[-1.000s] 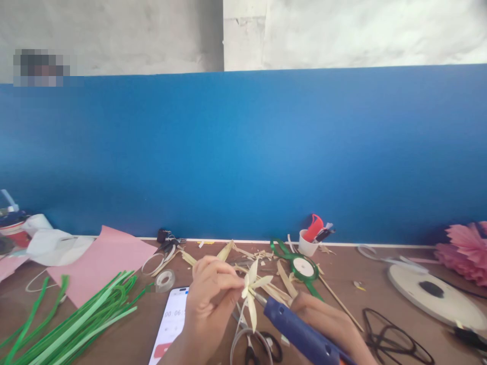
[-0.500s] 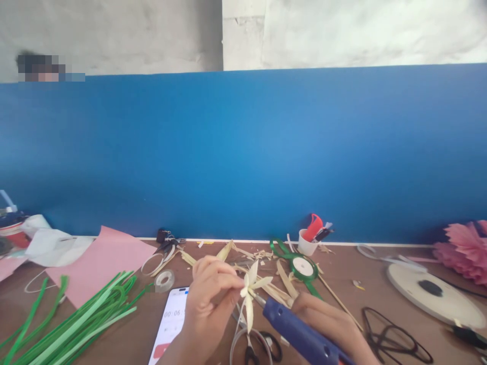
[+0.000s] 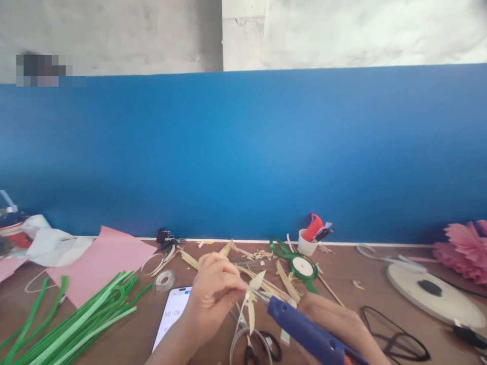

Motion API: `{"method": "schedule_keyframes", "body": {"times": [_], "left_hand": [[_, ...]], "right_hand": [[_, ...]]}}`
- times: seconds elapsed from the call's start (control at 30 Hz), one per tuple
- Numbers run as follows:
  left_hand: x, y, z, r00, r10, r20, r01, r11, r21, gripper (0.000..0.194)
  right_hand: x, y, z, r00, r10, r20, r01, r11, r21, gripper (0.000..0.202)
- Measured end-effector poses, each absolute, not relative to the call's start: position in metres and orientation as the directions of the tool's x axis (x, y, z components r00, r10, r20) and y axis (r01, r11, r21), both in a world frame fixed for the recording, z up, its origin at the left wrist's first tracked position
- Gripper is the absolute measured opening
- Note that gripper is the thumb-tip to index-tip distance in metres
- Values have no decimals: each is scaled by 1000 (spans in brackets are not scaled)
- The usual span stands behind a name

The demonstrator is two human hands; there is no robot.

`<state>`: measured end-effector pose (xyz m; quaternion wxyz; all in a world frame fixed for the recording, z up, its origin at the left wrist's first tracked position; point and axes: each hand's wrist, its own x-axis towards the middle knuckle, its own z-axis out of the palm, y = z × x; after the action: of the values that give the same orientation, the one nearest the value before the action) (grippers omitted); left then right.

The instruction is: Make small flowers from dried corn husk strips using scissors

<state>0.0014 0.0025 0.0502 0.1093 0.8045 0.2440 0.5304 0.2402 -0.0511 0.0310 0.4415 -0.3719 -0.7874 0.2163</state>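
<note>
A pale, cream-coloured flower with several pointed petals [image 3: 251,309] is pinched between the thumb and fingers of my left hand [image 3: 216,286]. My right hand [image 3: 335,319] grips a blue glue gun [image 3: 300,327] from its far side. The metal nozzle of the gun points left and meets the flower near its centre; whether glue is coming out cannot be seen. Beneath the flower lie black-handled scissors [image 3: 253,350] and a clear ring-shaped band [image 3: 233,344]. Strips of dried husk [image 3: 287,281] are scattered just behind my hands.
Left of me lie green pipe cleaners [image 3: 87,314], a phone [image 3: 171,314], a tape roll [image 3: 165,281] and pink paper [image 3: 110,253]. A ribbon spool [image 3: 304,266] and white cup [image 3: 307,243] stand behind. Rightward are a black cable [image 3: 395,334], a round disc [image 3: 433,299] and pink paper flowers [image 3: 466,248].
My left hand has shifted slightly right and the flower has turned, showing its petals more edge-on. The glue gun has moved a little right, its nozzle still at the flower.
</note>
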Motion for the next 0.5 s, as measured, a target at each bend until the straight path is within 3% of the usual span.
{"method": "schedule_keyframes", "body": {"times": [0.27, 0.5], "left_hand": [[-3, 3, 47, 369, 526, 766, 268, -850, 454, 15], [-6, 3, 52, 433, 503, 748, 335, -860, 384, 16]], "right_hand": [[240, -51, 34, -368, 794, 484, 388, 604, -696, 36], [243, -49, 35, -389, 797, 463, 403, 599, -692, 38]]}}
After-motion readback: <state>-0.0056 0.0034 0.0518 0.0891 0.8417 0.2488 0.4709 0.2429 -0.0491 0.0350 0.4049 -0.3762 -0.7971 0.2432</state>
